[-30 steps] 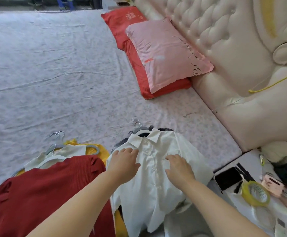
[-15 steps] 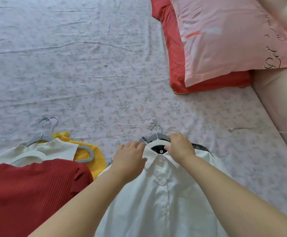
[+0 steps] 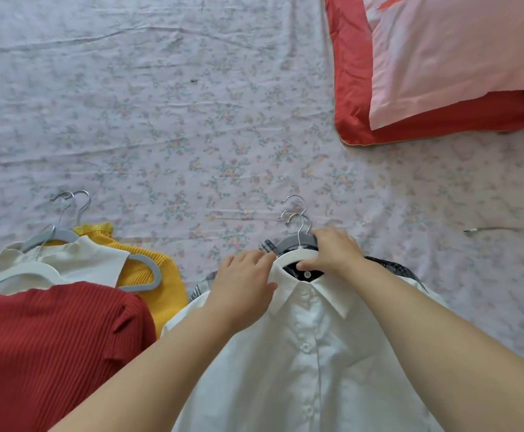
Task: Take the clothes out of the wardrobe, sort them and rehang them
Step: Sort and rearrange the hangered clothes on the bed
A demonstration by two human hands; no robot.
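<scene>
Inscriptions, labels, brand marks, numbers, signs: none legible.
</scene>
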